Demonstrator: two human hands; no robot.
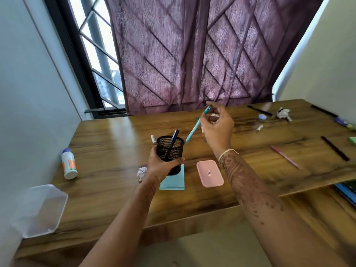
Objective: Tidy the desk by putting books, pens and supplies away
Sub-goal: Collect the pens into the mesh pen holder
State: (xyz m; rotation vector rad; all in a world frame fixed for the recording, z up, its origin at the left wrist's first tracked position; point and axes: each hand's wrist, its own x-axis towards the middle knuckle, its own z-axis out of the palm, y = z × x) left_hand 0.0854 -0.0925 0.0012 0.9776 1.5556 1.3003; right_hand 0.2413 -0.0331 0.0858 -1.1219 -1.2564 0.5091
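My left hand grips a black mesh pen cup, held just above a light blue notepad on the wooden desk. A dark pen stands inside the cup. Up and to the right of the cup, my right hand pinches the upper end of a teal pen. That pen slants down to the left, its tip a short way from the cup's rim. A pink pen and black pens lie on the desk's right side.
A pink case lies right of the notepad, a glue bottle at the left, and a clear plastic lid at the front left corner. Crumpled paper, a small cap and markers sit at the far right. Books show under the desk edge.
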